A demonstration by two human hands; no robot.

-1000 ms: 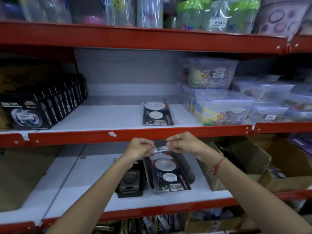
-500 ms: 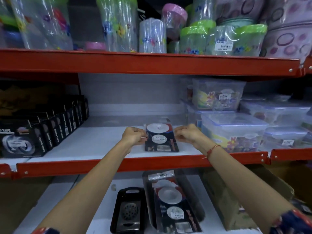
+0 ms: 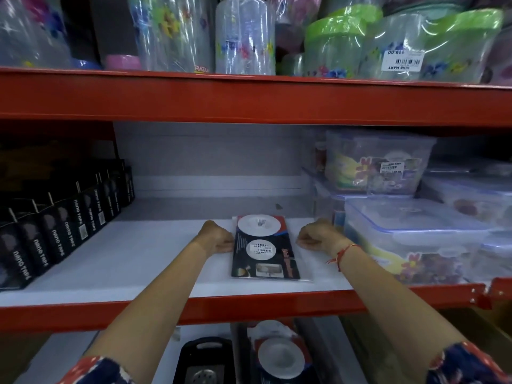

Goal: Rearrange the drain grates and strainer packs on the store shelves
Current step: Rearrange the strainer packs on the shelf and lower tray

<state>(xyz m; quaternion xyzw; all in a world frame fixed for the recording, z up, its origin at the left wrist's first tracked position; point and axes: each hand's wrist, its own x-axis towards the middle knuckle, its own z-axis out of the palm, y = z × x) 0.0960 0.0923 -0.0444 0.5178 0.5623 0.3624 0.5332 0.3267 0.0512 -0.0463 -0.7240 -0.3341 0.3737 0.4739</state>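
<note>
A strainer pack (image 3: 264,248), a dark card with two white round strainers in a clear sleeve, lies flat on the white middle shelf (image 3: 138,261). My left hand (image 3: 217,238) is curled against its left edge. At its right edge my right hand (image 3: 315,236), with a red thread on the wrist, is curled on the clear sleeve. On the lower shelf lie another strainer pack (image 3: 279,356) and, left of it, a black drain grate (image 3: 203,364), both partly hidden by the shelf beam.
Black nano tape boxes (image 3: 63,225) line the middle shelf's left side. Stacked clear lidded containers (image 3: 410,234) stand close on the right. A red beam (image 3: 249,98) crosses above, under wrapped plastic cups and jars (image 3: 243,37).
Both hands rose from the pack on the lower shelf to the middle shelf, then slid from the pack's top corners down to its sides. The view tilted up and moved closer.
</note>
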